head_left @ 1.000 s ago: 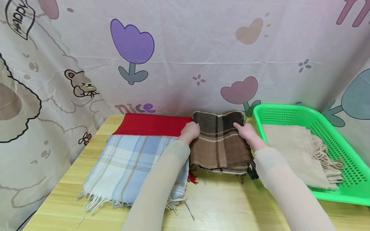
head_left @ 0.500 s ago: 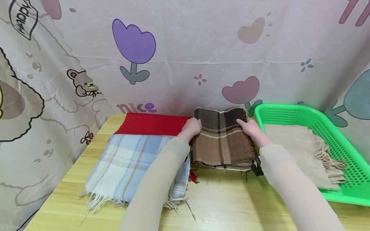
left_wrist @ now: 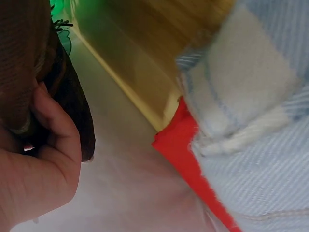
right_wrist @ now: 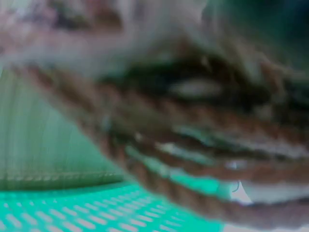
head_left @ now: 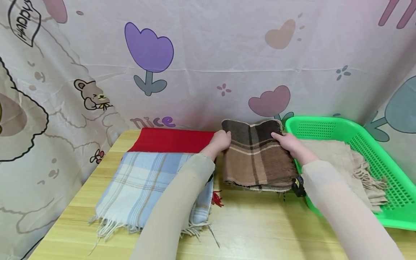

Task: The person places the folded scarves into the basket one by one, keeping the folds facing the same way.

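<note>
One red scarf (head_left: 169, 141), one blue-and-white plaid scarf (head_left: 143, 187), one brown plaid scarf (head_left: 245, 166) and one beige scarf (head_left: 334, 159) are making four folded scarves in all. One left hand (head_left: 221, 140) and one right hand (head_left: 289, 142) are making two hands; two sleeves (head_left: 175, 202) are showing. One green perforated basket (head_left: 396, 223), one wood-grain counter (head_left: 247, 231) and one printed cloth backdrop (head_left: 201, 43) are appearing.

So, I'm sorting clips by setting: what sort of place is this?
Probably a makeshift indoor work corner: a wood-grained table bearing a green basket, in front of a cartoon-printed fabric backdrop.
</note>
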